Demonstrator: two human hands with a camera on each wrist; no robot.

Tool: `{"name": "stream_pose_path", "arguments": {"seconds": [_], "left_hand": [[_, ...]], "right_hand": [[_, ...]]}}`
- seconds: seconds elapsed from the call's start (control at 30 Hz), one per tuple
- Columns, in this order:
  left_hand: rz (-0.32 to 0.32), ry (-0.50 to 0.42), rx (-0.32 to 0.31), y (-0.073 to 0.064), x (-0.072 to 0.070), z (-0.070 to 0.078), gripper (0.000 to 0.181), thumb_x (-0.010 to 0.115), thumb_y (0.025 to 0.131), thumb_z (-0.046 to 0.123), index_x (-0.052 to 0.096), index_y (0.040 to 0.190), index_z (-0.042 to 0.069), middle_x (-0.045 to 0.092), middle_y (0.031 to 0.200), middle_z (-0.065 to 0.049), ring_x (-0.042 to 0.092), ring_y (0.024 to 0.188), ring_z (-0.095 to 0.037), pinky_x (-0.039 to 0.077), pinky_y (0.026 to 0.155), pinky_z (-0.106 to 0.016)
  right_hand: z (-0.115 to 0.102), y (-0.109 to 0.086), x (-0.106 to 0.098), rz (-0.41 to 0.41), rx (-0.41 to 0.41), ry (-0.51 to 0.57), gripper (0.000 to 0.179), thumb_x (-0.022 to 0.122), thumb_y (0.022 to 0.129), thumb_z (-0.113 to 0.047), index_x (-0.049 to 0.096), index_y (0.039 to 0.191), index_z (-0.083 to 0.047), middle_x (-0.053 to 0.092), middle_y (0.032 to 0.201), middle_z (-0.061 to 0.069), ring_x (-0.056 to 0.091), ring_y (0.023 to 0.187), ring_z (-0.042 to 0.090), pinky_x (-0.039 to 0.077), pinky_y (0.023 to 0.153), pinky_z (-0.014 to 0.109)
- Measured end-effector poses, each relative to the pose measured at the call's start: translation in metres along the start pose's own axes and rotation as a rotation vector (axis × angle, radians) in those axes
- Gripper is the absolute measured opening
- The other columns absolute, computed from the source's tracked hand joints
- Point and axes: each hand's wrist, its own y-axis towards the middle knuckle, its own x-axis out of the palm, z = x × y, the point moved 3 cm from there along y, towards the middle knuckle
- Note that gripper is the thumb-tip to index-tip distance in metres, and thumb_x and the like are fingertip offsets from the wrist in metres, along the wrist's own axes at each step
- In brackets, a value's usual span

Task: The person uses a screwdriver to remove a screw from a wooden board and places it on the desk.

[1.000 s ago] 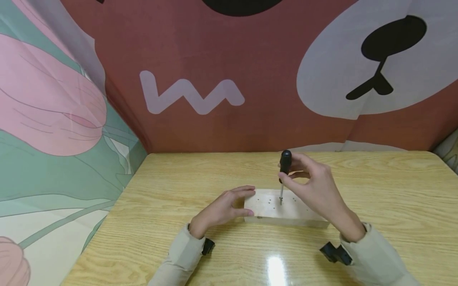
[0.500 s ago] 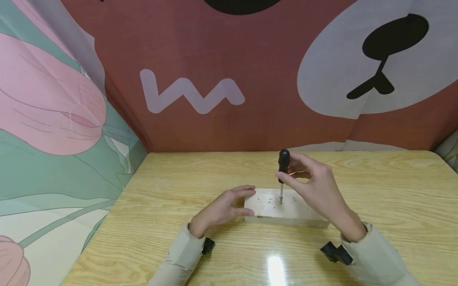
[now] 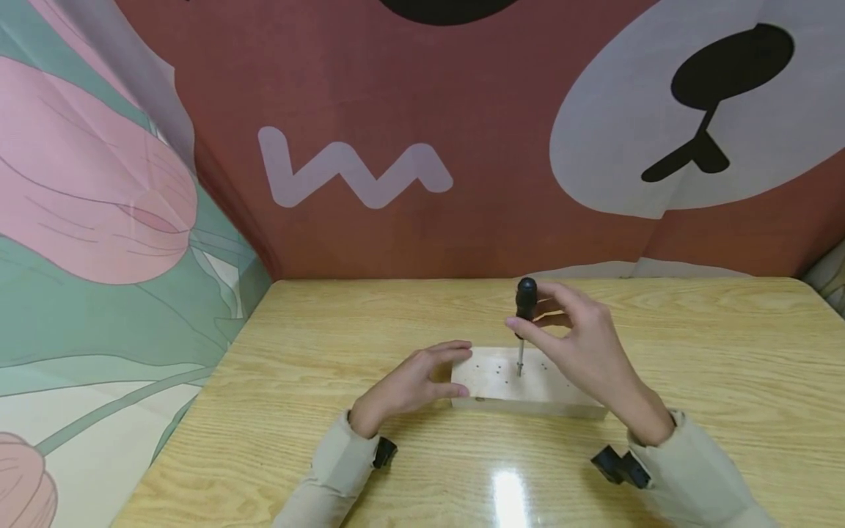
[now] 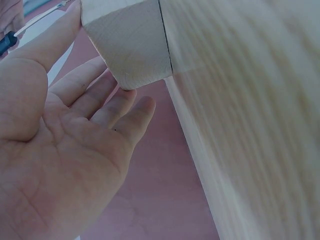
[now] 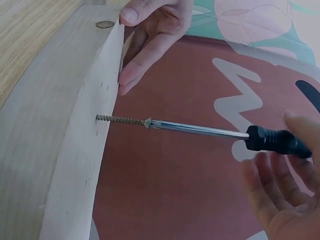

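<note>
My right hand point(image 3: 584, 341) holds a screwdriver point(image 3: 526, 297) by its black handle, thumb on one side and fingers on the other. Its steel shaft points down, almost upright, at a pale wooden block point(image 3: 491, 385). In the right wrist view the screwdriver's tip meets the head of a long threaded screw point(image 5: 122, 119), whose point is in the block's face; most of the thread still shows. My left hand point(image 3: 409, 381) grips the block's left end, thumb at the near edge and fingers at the far one. The left wrist view shows that end face between thumb and fingers.
The block lies on a wood-grain table point(image 3: 317, 323). Several small dark holes dot its top, and a knot point(image 5: 105, 24) marks its side. Behind the table hangs a printed red cloth point(image 3: 396, 242), with a floral one point(image 3: 99, 220) at the left.
My right thumb has shifted a little left against the screwdriver handle, and the handle wobbles slightly. My left hand and the block stay where they were.
</note>
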Motion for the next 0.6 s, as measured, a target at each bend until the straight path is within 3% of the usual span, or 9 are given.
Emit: {"name": "stream_pose_path", "arguments": {"seconds": [0.13,0.27,0.6], "left_hand": [[-0.002,-0.002,-0.002,0.0005,0.0,0.0,0.063,0.069,0.093,0.027,0.046,0.148,0.008,0.039,0.159,-0.006,0.034,0.148,-0.018,0.036,0.119,-0.039],[-0.004,-0.005,-0.005,0.0006,-0.0001,0.0005,0.063,0.069,0.093,0.027,0.046,0.148,0.009,0.039,0.159,-0.006,0.034,0.148,-0.018,0.036,0.119,-0.039],[-0.005,-0.002,-0.001,-0.0005,0.0,0.0003,0.063,0.069,0.093,0.027,0.046,0.149,0.008,0.039,0.159,-0.006,0.034,0.148,-0.018,0.037,0.118,-0.038]], "right_hand": [[-0.0001,0.0005,-0.0003,0.017,-0.022,-0.015,0.029,0.084,0.078,-0.006,0.07,0.103,-0.008,0.066,0.083,-0.002,0.062,0.074,-0.001,0.055,0.069,0.01],[-0.0003,-0.0001,-0.0015,0.018,-0.023,-0.015,0.033,0.083,0.078,-0.004,0.07,0.108,-0.007,0.069,0.084,-0.001,0.062,0.075,-0.001,0.055,0.07,0.01],[0.0008,-0.0035,-0.0026,-0.031,0.055,0.025,0.034,0.075,0.085,0.0,0.064,0.117,-0.001,0.073,0.095,0.008,0.061,0.085,-0.008,0.055,0.076,0.01]]}}
